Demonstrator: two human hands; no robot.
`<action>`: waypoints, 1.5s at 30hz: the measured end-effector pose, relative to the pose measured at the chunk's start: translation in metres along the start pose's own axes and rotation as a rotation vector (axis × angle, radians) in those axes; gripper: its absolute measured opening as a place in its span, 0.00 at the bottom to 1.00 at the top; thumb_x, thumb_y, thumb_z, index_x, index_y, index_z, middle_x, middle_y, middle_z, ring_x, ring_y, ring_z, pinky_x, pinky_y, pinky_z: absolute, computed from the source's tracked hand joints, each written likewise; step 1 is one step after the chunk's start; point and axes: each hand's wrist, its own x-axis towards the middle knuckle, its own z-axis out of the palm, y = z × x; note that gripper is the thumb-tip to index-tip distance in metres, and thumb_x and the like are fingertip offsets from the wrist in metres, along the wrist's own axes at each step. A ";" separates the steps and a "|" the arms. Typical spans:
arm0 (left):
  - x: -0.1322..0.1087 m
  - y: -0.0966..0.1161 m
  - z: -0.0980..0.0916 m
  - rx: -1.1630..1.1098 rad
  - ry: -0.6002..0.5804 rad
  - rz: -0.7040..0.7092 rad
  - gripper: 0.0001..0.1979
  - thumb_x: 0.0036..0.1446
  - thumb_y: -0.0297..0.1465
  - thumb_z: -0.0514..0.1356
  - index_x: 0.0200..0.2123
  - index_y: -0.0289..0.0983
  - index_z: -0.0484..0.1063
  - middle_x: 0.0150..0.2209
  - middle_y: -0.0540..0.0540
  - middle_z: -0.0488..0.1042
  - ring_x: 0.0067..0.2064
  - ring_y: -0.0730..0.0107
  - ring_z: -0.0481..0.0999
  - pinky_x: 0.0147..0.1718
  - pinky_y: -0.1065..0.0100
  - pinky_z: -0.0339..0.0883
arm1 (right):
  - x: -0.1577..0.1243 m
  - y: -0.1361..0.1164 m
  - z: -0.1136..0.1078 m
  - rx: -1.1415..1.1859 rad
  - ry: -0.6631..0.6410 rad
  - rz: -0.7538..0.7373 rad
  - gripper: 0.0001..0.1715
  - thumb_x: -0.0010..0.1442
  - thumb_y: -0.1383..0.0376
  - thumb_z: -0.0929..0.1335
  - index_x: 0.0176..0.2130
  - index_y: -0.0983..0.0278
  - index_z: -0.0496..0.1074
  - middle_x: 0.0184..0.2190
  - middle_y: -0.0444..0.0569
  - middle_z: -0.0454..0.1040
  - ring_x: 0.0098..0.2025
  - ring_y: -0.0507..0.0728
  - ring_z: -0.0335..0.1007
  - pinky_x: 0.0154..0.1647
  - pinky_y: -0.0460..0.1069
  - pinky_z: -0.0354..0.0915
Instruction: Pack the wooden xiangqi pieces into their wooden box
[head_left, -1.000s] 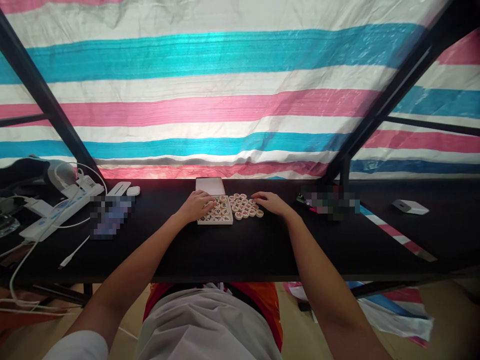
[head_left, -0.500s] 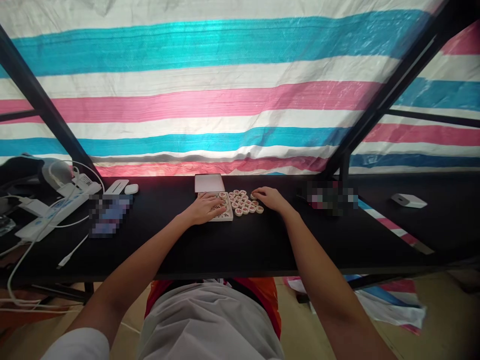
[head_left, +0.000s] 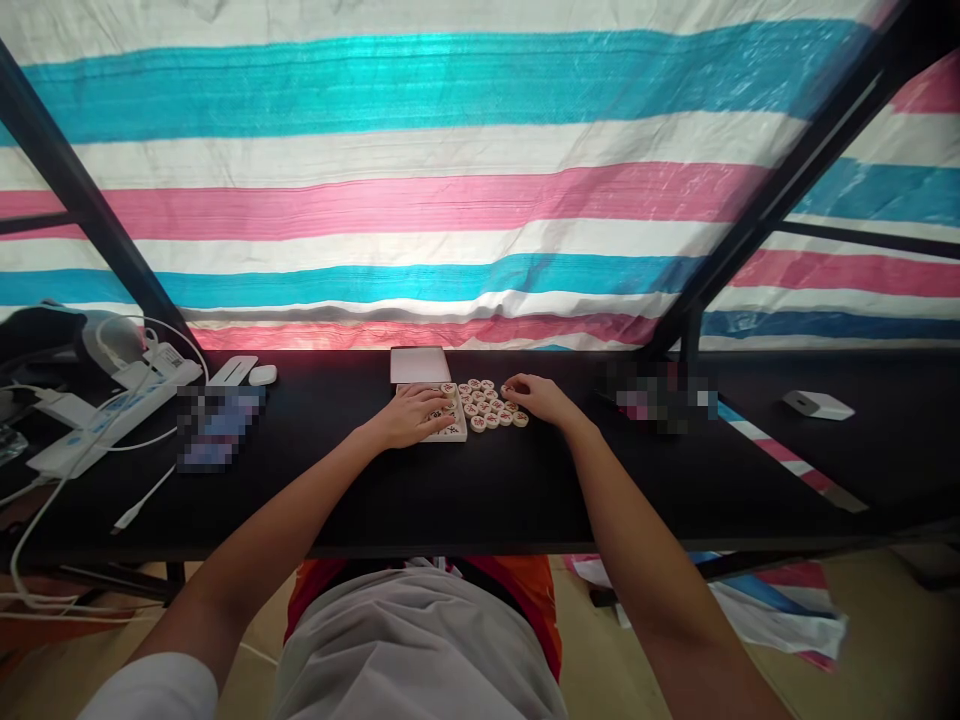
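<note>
My left hand lies flat with fingers stretched out over a shallow white box. Inside it are round Chinese chess pieces with dark characters, partly hidden under my palm and fingers. Right of the box, a cluster of loose Chinese chess pieces with red characters rests on the black table. At the cluster's far right edge, my right hand has its thumb and fingertips closed around one piece, which shows only in part.
A white box lid stands behind the box. To the left are a blurred phone, a white cable, a power strip and a small white case. A white charger and a striped strip lie at the right.
The view has shifted very slightly. My left hand's fingers have moved a little over the box; my right hand stays at the same piece.
</note>
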 end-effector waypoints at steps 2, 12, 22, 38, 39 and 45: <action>0.000 0.000 0.000 -0.001 -0.005 0.003 0.25 0.64 0.48 0.44 0.54 0.43 0.67 0.58 0.49 0.66 0.61 0.63 0.58 0.60 0.61 0.46 | 0.000 -0.001 0.000 -0.008 0.006 0.007 0.12 0.57 0.59 0.67 0.38 0.62 0.74 0.36 0.48 0.77 0.38 0.55 0.71 0.39 0.47 0.63; -0.002 -0.008 -0.011 0.000 0.206 -0.073 0.23 0.66 0.42 0.41 0.54 0.39 0.68 0.52 0.44 0.70 0.56 0.64 0.64 0.56 0.62 0.55 | -0.005 -0.020 -0.002 0.067 0.209 -0.106 0.13 0.58 0.58 0.66 0.38 0.64 0.73 0.35 0.49 0.76 0.37 0.56 0.70 0.40 0.49 0.64; -0.002 -0.044 -0.001 0.131 0.237 -0.414 0.20 0.61 0.36 0.50 0.54 0.37 0.66 0.51 0.41 0.68 0.55 0.57 0.64 0.53 0.58 0.60 | -0.019 -0.083 0.024 0.119 0.069 -0.446 0.11 0.59 0.57 0.66 0.34 0.61 0.73 0.31 0.46 0.74 0.36 0.55 0.68 0.41 0.50 0.62; -0.004 -0.043 0.002 0.137 0.123 -0.447 0.21 0.63 0.31 0.43 0.58 0.37 0.61 0.55 0.38 0.63 0.55 0.54 0.63 0.52 0.55 0.61 | -0.008 -0.056 0.019 0.036 0.185 -0.237 0.14 0.62 0.63 0.62 0.42 0.62 0.75 0.40 0.51 0.73 0.44 0.57 0.67 0.49 0.50 0.61; -0.004 -0.044 0.002 0.141 0.120 -0.448 0.21 0.63 0.30 0.43 0.58 0.37 0.61 0.55 0.38 0.63 0.55 0.54 0.63 0.52 0.55 0.61 | -0.006 -0.049 0.018 0.024 0.179 -0.209 0.14 0.61 0.63 0.63 0.42 0.63 0.75 0.40 0.51 0.73 0.44 0.57 0.67 0.49 0.50 0.61; -0.004 -0.044 0.002 0.112 0.089 -0.464 0.22 0.62 0.29 0.43 0.58 0.37 0.60 0.56 0.39 0.63 0.56 0.55 0.63 0.53 0.57 0.60 | -0.001 -0.031 0.018 -0.016 0.083 -0.206 0.15 0.61 0.62 0.63 0.40 0.64 0.77 0.40 0.52 0.73 0.43 0.55 0.69 0.50 0.47 0.61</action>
